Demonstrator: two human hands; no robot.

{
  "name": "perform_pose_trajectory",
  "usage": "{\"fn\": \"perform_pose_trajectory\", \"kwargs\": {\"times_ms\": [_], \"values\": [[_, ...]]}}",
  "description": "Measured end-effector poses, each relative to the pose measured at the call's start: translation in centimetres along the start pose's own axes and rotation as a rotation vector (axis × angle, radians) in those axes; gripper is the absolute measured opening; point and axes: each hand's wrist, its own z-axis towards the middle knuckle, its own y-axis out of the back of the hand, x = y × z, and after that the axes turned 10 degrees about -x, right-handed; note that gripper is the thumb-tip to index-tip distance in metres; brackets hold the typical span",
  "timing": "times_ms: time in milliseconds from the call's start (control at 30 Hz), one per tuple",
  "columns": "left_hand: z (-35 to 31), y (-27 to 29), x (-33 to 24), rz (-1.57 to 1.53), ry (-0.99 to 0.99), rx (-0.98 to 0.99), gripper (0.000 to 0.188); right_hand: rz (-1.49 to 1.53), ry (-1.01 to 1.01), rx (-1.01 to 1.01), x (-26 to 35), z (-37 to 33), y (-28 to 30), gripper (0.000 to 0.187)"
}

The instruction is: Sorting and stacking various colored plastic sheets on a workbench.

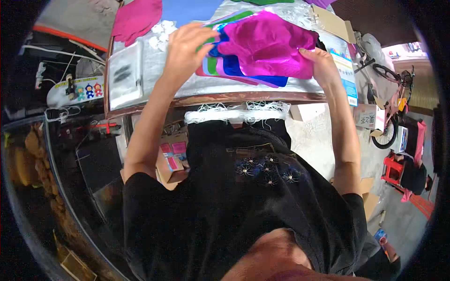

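A crinkled, shiny magenta sheet, like metallic cloth or foil, lies over a stack of similar coloured sheets in blue, green and purple. My right hand grips the magenta sheet at its right edge, thumb on top and fingers mostly hidden underneath. At the stack's left edge is my left hand, its fingers reaching over the blue and green corners. Its thumb stands apart from the fingers, with nothing visibly pinched between them. White threads hang in a bundle in front of my waist, below the table edge.
The table carries a clear plastic packet, white scraps, dark pink cloth, blue cloth and a cardboard piece. A bicycle and red stool stand right; a skateboard is left.
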Motion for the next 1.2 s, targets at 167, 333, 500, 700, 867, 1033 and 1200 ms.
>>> {"fn": "perform_pose_trajectory", "kwargs": {"times_ms": [167, 333, 500, 700, 867, 1033, 1200], "values": [[-5.1, 3.3, -0.2, 0.031, 0.295, -0.094, 0.034, -0.08, -0.095, -0.083, -1.5, -0.4, -0.2, 0.011], [-8.2, 3.6, -0.7, 0.054, 0.517, -0.135, 0.036, 0.093, -0.036, -0.08, -2.4, -0.5, -1.0, 0.012], [-9.0, 3.5, 0.0, 0.028, 0.619, -0.149, 0.038, 0.116, 0.005, -0.146, -3.1, -0.3, -2.4, 0.014], [-9.1, 3.3, 0.1, 0.032, 0.655, -0.109, 0.038, 0.127, -0.03, -0.135, -3.4, -0.7, -2.6, 0.02], [-9.1, 3.5, -0.1, 0.03, 0.688, -0.093, 0.038, 0.126, -0.054, -0.107, -3.5, -1.4, -1.5, 0.023], [-8.9, 3.8, -0.5, 0.006, 0.728, -0.083, 0.038, -0.181, -0.111, -0.138, -1.3, -3.6, 1.5, 0.021], [-8.6, 3.7, -0.2, 0.0, 0.755, -0.117, 0.035, -1.02, 0.298, -0.289, 1.3, -6.7, 0.9, 0.043]]}}
